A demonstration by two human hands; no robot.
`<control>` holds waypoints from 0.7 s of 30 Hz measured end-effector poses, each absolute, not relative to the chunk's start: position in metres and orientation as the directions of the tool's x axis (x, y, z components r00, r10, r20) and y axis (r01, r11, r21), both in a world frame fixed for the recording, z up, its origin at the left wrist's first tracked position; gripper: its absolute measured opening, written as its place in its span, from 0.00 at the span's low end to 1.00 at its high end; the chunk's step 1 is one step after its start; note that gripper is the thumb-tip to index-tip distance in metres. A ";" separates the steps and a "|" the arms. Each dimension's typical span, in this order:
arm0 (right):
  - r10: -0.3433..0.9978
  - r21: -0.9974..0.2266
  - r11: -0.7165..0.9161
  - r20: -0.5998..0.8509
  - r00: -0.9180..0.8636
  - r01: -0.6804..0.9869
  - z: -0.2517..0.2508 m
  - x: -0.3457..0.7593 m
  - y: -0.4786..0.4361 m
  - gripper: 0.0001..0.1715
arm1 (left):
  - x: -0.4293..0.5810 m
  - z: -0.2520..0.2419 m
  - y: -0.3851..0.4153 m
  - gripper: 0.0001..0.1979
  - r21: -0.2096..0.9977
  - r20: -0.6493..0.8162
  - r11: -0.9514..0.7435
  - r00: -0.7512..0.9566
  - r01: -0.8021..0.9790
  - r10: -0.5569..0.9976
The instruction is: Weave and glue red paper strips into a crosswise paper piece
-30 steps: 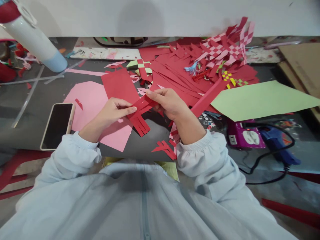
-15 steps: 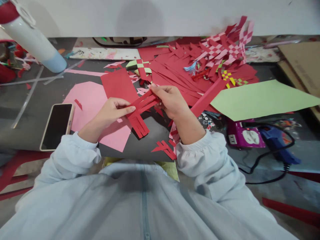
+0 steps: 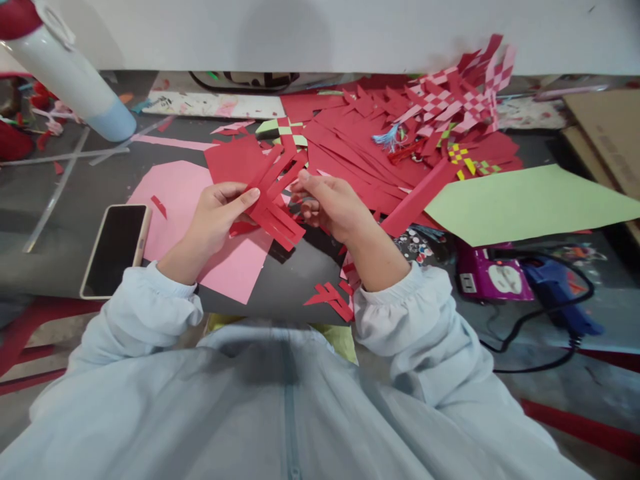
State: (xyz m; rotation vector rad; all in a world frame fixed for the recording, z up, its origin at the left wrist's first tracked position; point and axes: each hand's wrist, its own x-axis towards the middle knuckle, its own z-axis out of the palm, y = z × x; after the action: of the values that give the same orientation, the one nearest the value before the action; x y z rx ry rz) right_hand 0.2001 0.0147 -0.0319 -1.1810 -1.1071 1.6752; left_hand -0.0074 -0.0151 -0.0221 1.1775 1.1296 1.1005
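Observation:
My left hand (image 3: 220,210) pinches a piece of red paper cut into strips (image 3: 273,207) between thumb and fingers. Some of its strips fan out toward the back, and others point down toward the table's front edge. Just right of these strips is my right hand (image 3: 333,203), its fingers loosely bent and apart, with nothing visible in them. Under and behind the held piece lie a red paper sheet (image 3: 227,160) and a pink paper sheet (image 3: 235,270). Red paper scraps (image 3: 333,300) lie near the front edge.
At left are a phone (image 3: 115,250) and a bottle (image 3: 75,80). Behind lie piled red paper (image 3: 350,153) and woven red-and-pink strips (image 3: 445,100). On the right are a green sheet (image 3: 535,203), a purple box (image 3: 493,273) and a blue corded tool (image 3: 560,293).
My right hand has let go of the strip ends, which now spread freely toward the back. The held piece has turned and shifted slightly in my left hand.

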 end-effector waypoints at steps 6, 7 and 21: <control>0.918 -0.972 -0.234 -0.210 -0.337 -0.033 -0.032 0.197 0.007 0.35 | -0.003 -0.017 -0.017 0.17 0.994 -0.105 0.100 0.140 0.048 0.985; 0.926 -0.975 -0.222 -0.202 -0.320 -0.027 -0.031 0.197 0.006 0.34 | -0.003 -0.015 -0.017 0.17 0.992 -0.109 0.098 0.148 0.077 0.983; 0.947 -0.991 -0.125 -0.136 -0.291 0.058 -0.033 0.197 0.007 0.28 | -0.002 -0.007 -0.017 0.21 0.954 -0.181 0.118 0.216 0.276 0.959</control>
State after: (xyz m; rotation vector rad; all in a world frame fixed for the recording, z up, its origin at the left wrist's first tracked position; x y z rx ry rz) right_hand 0.1965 0.0071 -0.0335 -1.1805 -1.3924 1.5120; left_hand -0.0016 -0.0166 -0.0067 1.3845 1.2790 0.7818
